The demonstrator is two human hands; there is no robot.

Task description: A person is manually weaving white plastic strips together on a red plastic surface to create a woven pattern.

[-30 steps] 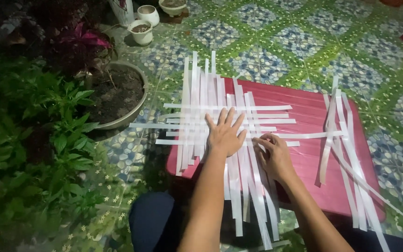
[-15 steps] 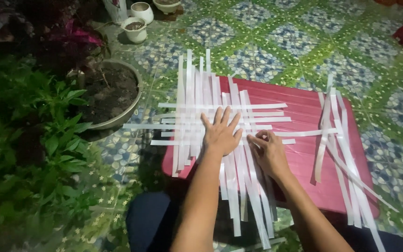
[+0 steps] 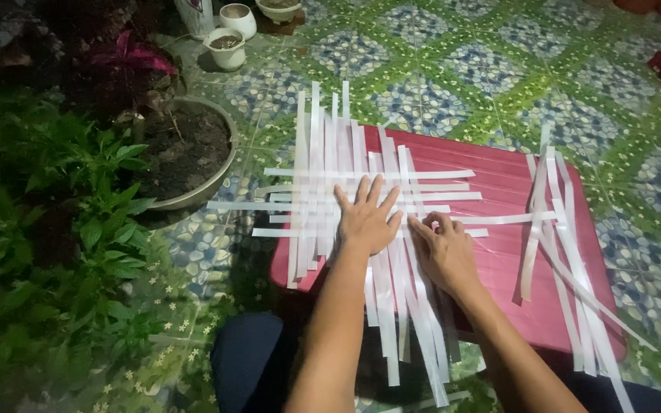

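- The left hand lies flat with its fingers spread, palm pressed down on the woven white strips; it grips nothing.
- The right hand rests just beside it, fingers curled together, with the fingertips pinching at one horizontal strip near the weave's right edge.
- Counted: two hands, one red bench, and one loose bundle of spare strips. The weave has about five horizontal strips crossing roughly ten vertical ones; the exact number cannot be told where they overlap.
- The strips are long, thin, flat and pale white, slightly glossy. They cross in a loose lattice on the left half of the bench, with the vertical ends hanging over the near edge and sticking out past the far edge.
- The spare strips lie on the right part of the bench, well apart from the weave, fanning toward the near right corner.
- The bench is low, ribbed and red, and stands on a green and blue patterned tile floor.
- To the left sit a round soil-filled planter, leafy green plants, and three small white pots beyond.
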